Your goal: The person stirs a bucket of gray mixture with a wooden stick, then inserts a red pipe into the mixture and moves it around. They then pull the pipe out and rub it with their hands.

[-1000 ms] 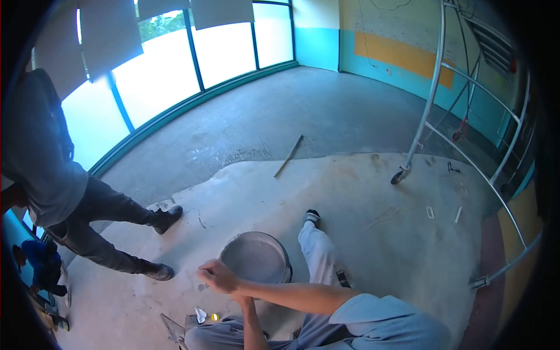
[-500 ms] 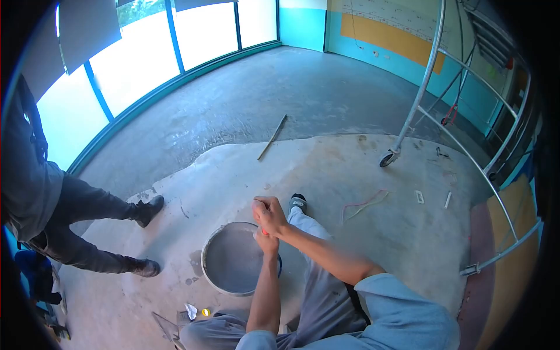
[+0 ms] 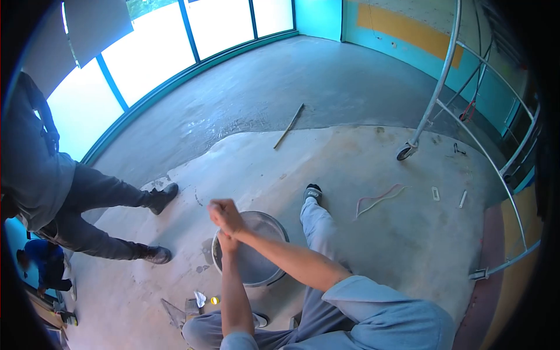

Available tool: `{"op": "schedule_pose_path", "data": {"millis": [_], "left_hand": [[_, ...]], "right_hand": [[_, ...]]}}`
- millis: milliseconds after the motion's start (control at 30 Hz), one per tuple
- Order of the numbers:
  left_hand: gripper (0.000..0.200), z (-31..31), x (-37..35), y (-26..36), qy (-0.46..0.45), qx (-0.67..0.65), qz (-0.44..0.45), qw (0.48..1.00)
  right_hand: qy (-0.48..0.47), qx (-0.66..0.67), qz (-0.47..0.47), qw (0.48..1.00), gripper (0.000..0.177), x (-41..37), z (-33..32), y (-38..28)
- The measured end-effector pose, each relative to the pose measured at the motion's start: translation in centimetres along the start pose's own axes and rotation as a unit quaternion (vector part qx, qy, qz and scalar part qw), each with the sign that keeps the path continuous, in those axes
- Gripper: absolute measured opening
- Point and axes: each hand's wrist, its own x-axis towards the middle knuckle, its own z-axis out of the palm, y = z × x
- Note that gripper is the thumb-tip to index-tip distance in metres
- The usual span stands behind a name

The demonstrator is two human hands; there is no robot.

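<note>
My right hand is closed in a fist, just above and touching my left hand. The left hand is closed too, with its fingers wrapped. Whatever the two hands grip is hidden behind the fingers. Both are above the left rim of a round bucket filled with a smooth grey mix. The bucket stands on the floor between my legs, and my forearms cover part of it.
At left stands a person in dark trousers and boots; another person bends behind. A long thin strip lies by the wet grey floor. Wheeled scaffolding stands at right. A yellow roll and a trowel lie near my knee.
Both hands have moved left together, from the bucket's right side to its left rim. A red bit seen between them earlier is out of sight. The view has shifted slightly.
</note>
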Motion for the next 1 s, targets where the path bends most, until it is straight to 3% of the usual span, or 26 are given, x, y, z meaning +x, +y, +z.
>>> {"op": "schedule_pose_path", "data": {"millis": [67,100,167,333,533,633,733,767,867,900,1000], "left_hand": [[0.041,-1.8,-3.5,-2.4,0.026,0.081,-0.074,0.994],[0.057,-2.9,-5.9,-4.6,-0.004,0.066,-0.136,0.989],[0.053,-3.2,-8.9,-2.9,0.02,0.097,-0.157,0.983],[0.038,3.7,-11.4,7.9,0.168,-0.136,-0.162,0.963],[0.028,11.5,-9.3,7.4,0.058,-0.059,-0.135,0.987],[0.023,11.9,-6.0,4.5,-0.066,-0.002,-0.103,0.992],[0.019,9.4,-4.3,3.2,-0.158,0.079,-0.106,0.979],[0.015,8.9,-3.6,6.1,-0.071,0.05,-0.048,0.995],[0.017,8.5,-5.7,6.0,-0.095,0.143,-0.057,0.984],[0.018,8.9,-6.7,6.1,-0.091,0.18,-0.113,0.973],[0.019,10.9,-7.3,8.0,0.044,0.044,-0.142,0.988]], "right_hand": [[-0.051,0.012,0.024,0.998,0.036,-1.9,2.3,-0.6],[-0.067,0.006,0.035,0.997,0.036,-3.0,3.1,-1.0],[-0.091,-0.018,0.042,0.995,0.036,-4.5,4.0,-1.7],[-0.116,-0.098,0.054,0.987,0.035,-8.9,0.8,-6.2],[-0.051,-0.225,0.007,0.973,0.033,-9.0,-4.2,-9.4],[0.006,-0.192,-0.086,0.978,0.035,-8.6,-6.8,-7.4],[0.081,-0.085,-0.079,0.99,0.034,-9.0,-9.6,-5.4],[0.113,-0.008,-0.043,0.993,0.034,-8.7,-11.0,-3.9],[0.128,0.11,0.055,0.984,0.033,-7.7,-13.1,-3.3],[0.09,0.114,0.071,0.987,0.033,-7.1,-13.3,-3.6],[0.074,-0.058,0.118,0.989,0.033,-5.0,-8.2,-6.9]]}}
